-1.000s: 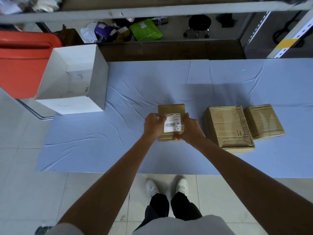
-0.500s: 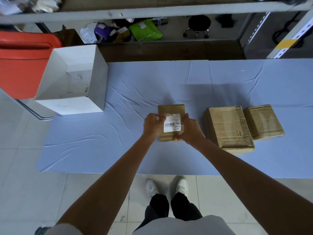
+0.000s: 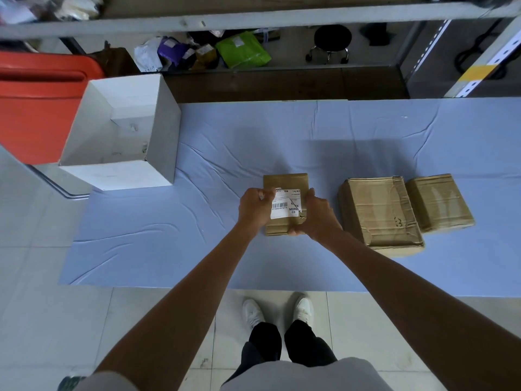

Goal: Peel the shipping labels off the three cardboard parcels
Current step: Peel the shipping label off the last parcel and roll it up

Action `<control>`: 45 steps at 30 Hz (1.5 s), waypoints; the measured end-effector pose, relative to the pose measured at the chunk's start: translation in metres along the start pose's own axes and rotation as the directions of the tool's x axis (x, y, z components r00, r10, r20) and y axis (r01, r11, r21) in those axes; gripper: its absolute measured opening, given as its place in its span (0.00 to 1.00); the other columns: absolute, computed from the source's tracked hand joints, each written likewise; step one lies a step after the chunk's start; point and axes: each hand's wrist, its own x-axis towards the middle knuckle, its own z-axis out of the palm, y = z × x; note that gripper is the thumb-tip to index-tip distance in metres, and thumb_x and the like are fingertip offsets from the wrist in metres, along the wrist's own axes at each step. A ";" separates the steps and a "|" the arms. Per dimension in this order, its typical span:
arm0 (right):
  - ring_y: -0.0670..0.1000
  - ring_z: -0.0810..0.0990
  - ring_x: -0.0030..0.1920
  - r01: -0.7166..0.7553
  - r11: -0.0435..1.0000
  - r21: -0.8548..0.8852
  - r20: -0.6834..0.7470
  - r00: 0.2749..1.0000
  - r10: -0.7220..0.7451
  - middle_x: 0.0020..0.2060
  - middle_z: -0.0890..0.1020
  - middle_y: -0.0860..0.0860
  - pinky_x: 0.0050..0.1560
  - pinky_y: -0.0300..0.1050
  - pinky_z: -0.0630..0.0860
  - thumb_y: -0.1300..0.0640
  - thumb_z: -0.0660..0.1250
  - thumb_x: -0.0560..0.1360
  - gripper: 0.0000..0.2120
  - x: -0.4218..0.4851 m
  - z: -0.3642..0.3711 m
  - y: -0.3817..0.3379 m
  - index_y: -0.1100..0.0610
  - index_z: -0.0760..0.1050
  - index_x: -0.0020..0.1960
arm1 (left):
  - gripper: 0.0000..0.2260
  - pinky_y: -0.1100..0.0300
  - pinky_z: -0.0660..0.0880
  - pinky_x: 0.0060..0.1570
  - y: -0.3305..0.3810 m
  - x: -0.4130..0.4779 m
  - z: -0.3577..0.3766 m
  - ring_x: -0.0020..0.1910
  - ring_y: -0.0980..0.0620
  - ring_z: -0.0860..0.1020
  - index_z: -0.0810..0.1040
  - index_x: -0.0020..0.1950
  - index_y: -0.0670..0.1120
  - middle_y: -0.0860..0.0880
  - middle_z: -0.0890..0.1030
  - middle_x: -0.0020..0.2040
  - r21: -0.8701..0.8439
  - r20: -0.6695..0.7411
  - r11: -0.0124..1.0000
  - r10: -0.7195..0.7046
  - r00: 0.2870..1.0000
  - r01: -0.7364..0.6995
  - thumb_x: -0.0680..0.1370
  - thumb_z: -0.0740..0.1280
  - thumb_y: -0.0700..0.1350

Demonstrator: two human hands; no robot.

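Blue-covered table [image 3: 282, 131] runs under the labelled parcel [image 3: 284, 182], with an open white box [image 3: 162, 131] off to that parcel's far left. A big parcel [image 3: 377, 213] sits near on its right, and a smaller parcel [image 3: 438, 203] is further right again, snug against the big one. Right hand [image 3: 318, 215] is wrapped round the labelled parcel's right side, thumb at the near edge, gripping it. The left hand [image 3: 253, 210] is at its left side, curled fingers pinching the left edge of the white label [image 3: 284, 206] on top, which has a diagonal crease.
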 end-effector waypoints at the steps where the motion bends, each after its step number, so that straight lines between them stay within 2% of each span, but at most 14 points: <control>1: 0.59 0.76 0.61 0.000 1.000 -0.004 0.000 1.000 0.000 0.60 0.77 0.56 0.60 0.54 0.77 0.56 0.83 0.58 0.47 0.000 0.000 0.000 0.61 0.59 0.68 | 0.18 0.51 0.78 0.51 0.000 0.000 -0.001 0.50 0.42 0.82 0.81 0.51 0.38 0.42 0.84 0.50 -0.009 0.007 1.000 -0.005 1.000 0.005 0.79 0.63 0.53; 12: 0.60 0.75 0.63 0.003 1.000 -0.015 0.005 1.000 -0.003 0.61 0.77 0.56 0.62 0.55 0.76 0.56 0.83 0.58 0.47 0.001 0.002 -0.001 0.60 0.59 0.68 | 0.16 0.41 0.78 0.54 -0.004 -0.002 -0.007 0.51 0.39 0.82 0.81 0.50 0.36 0.38 0.83 0.49 -0.188 0.073 0.981 -0.041 0.996 0.054 0.79 0.64 0.50; 21: 0.59 0.76 0.62 0.029 0.999 -0.019 0.005 1.000 -0.028 0.61 0.77 0.56 0.61 0.52 0.76 0.56 0.82 0.60 0.47 0.000 0.001 -0.001 0.60 0.59 0.69 | 0.16 0.38 0.75 0.57 -0.011 -0.005 -0.010 0.53 0.36 0.81 0.80 0.51 0.33 0.34 0.82 0.50 -0.279 0.122 0.959 -0.019 0.992 0.053 0.80 0.64 0.47; 26: 0.59 0.75 0.64 0.023 0.999 -0.025 0.017 1.000 -0.022 0.63 0.76 0.56 0.64 0.54 0.75 0.54 0.82 0.60 0.49 -0.001 -0.001 -0.002 0.61 0.56 0.71 | 0.14 0.38 0.76 0.57 -0.008 -0.006 -0.011 0.52 0.36 0.81 0.80 0.47 0.34 0.33 0.82 0.49 -0.318 0.116 0.945 -0.046 0.992 0.081 0.79 0.64 0.46; 28: 0.59 0.75 0.64 0.018 1.000 -0.025 0.026 1.000 -0.018 0.63 0.76 0.56 0.64 0.55 0.74 0.54 0.82 0.60 0.50 -0.001 -0.001 -0.003 0.62 0.56 0.71 | 0.12 0.43 0.79 0.53 -0.007 -0.006 -0.013 0.49 0.38 0.82 0.80 0.43 0.38 0.36 0.83 0.46 -0.359 0.124 0.928 -0.064 0.990 0.105 0.80 0.64 0.45; 30: 0.59 0.75 0.64 0.021 0.999 -0.024 0.029 0.999 -0.021 0.63 0.76 0.56 0.63 0.55 0.75 0.54 0.82 0.60 0.49 -0.002 -0.001 -0.003 0.62 0.56 0.71 | 0.11 0.55 0.81 0.41 -0.005 -0.007 -0.015 0.41 0.46 0.82 0.78 0.40 0.42 0.43 0.83 0.39 -0.422 0.134 0.898 -0.076 0.988 0.126 0.80 0.63 0.45; 32: 0.59 0.76 0.63 0.026 0.999 -0.025 0.028 0.999 -0.025 0.62 0.76 0.56 0.62 0.55 0.76 0.54 0.82 0.60 0.49 -0.003 -0.002 -0.003 0.62 0.56 0.70 | 0.10 0.61 0.80 0.36 -0.004 -0.007 -0.017 0.37 0.53 0.81 0.76 0.41 0.45 0.46 0.82 0.39 -0.461 0.138 0.877 -0.078 0.987 0.134 0.81 0.61 0.45; 35: 0.59 0.76 0.62 0.035 0.999 -0.016 0.027 0.999 -0.034 0.62 0.77 0.56 0.62 0.55 0.76 0.53 0.82 0.60 0.47 -0.003 -0.001 -0.003 0.61 0.58 0.69 | 0.11 0.52 0.79 0.46 -0.001 -0.008 -0.019 0.41 0.49 0.80 0.75 0.43 0.45 0.44 0.81 0.43 -0.508 0.136 0.849 -0.088 0.987 0.145 0.82 0.59 0.46; 37: 0.59 0.76 0.62 0.033 0.999 -0.017 0.023 0.999 -0.032 0.62 0.77 0.56 0.62 0.55 0.76 0.53 0.82 0.60 0.47 -0.002 -0.002 -0.003 0.61 0.58 0.69 | 0.11 0.51 0.77 0.49 0.000 -0.007 -0.020 0.45 0.48 0.79 0.76 0.45 0.45 0.45 0.80 0.44 -0.556 0.149 0.811 -0.120 0.982 0.183 0.82 0.58 0.47; 40: 0.59 0.76 0.62 0.036 0.999 -0.022 0.028 0.999 -0.036 0.62 0.77 0.56 0.62 0.55 0.76 0.53 0.82 0.60 0.47 -0.001 -0.001 -0.003 0.61 0.57 0.69 | 0.06 0.48 0.72 0.57 -0.001 -0.006 -0.022 0.56 0.49 0.73 0.74 0.55 0.43 0.45 0.77 0.54 -0.611 0.136 0.762 -0.165 0.977 0.214 0.81 0.60 0.42; 41: 0.59 0.76 0.62 0.039 0.999 -0.024 0.029 0.999 -0.038 0.61 0.77 0.56 0.62 0.55 0.76 0.53 0.82 0.61 0.47 -0.001 -0.001 -0.003 0.61 0.57 0.69 | 0.07 0.49 0.70 0.59 -0.002 -0.005 -0.022 0.58 0.49 0.72 0.74 0.58 0.43 0.45 0.76 0.56 -0.630 0.129 0.748 -0.161 0.978 0.207 0.81 0.60 0.39; 43: 0.59 0.77 0.62 0.039 0.999 -0.022 0.024 0.999 -0.039 0.61 0.77 0.56 0.61 0.55 0.76 0.53 0.82 0.60 0.47 -0.001 0.000 -0.002 0.61 0.58 0.69 | 0.09 0.51 0.71 0.58 -0.003 -0.007 -0.022 0.57 0.49 0.73 0.74 0.58 0.43 0.45 0.76 0.55 -0.648 0.101 0.741 -0.143 0.985 0.174 0.79 0.62 0.36; 45: 0.59 0.76 0.62 0.038 0.999 -0.021 0.024 0.999 -0.038 0.61 0.77 0.56 0.62 0.55 0.76 0.53 0.82 0.60 0.47 -0.001 0.000 -0.002 0.61 0.58 0.69 | 0.08 0.56 0.73 0.53 -0.002 -0.008 -0.022 0.53 0.49 0.75 0.74 0.55 0.42 0.44 0.77 0.53 -0.667 0.047 0.734 -0.132 0.990 0.129 0.78 0.64 0.35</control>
